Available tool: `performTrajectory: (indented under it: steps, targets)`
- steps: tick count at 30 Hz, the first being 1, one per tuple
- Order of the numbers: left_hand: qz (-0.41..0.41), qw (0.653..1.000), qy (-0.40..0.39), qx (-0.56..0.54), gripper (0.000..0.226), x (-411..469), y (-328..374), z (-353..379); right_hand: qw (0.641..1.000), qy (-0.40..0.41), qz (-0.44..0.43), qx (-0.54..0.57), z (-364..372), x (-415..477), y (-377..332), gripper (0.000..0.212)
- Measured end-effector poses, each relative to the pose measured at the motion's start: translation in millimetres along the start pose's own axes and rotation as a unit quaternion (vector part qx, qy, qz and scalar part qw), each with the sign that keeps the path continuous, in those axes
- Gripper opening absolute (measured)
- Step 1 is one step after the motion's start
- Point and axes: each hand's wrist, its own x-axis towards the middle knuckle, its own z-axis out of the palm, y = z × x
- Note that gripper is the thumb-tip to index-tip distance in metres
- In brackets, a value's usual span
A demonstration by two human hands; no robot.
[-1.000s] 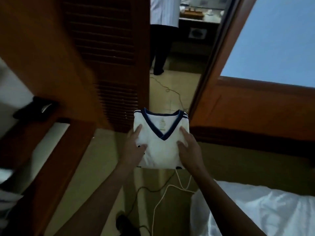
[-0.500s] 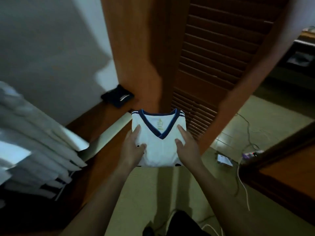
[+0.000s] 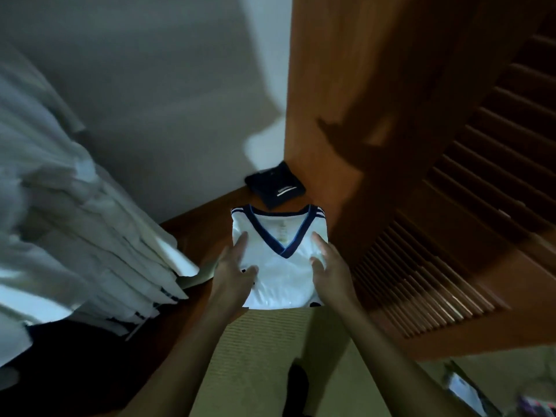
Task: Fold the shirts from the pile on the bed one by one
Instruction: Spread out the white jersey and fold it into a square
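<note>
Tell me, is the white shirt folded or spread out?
Folded: the white shirt is a compact rectangle, collar on top, held between the left hand and right hand.

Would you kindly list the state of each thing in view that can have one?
white shirt: folded, V-neck up, held at both sides.
left hand: gripping the shirt's left edge.
right hand: gripping the shirt's right edge.
dark shirt: folded, lying on the wooden ledge.
louvred door: open or shut, cannot tell.
</note>
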Motion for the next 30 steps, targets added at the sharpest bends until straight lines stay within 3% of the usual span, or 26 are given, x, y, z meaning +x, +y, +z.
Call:
performTrajectory:
  steps: [11, 18, 30]
  targets:
    - [-0.07, 0.995, 0.048, -0.051, 0.075, 163.9, -10.8, 38.5, 0.992, -0.118, 0.003, -0.054, 21.2, 204.0, 7.6, 0.052]
    - [-0.095, 0.992, 0.034, -0.077, 0.07, 285.1, -31.2, 70.1, 0.995, -0.07, 0.002, -0.066, 57.0, 316.9, 28.2, 0.054]
    - [-0.155, 0.983, 0.08, -0.055, 0.062, 506.7, -85.5, 170.5, 0.98, -0.129, -0.039, -0.15, 123.6, 568.4, 118.0, 0.071]
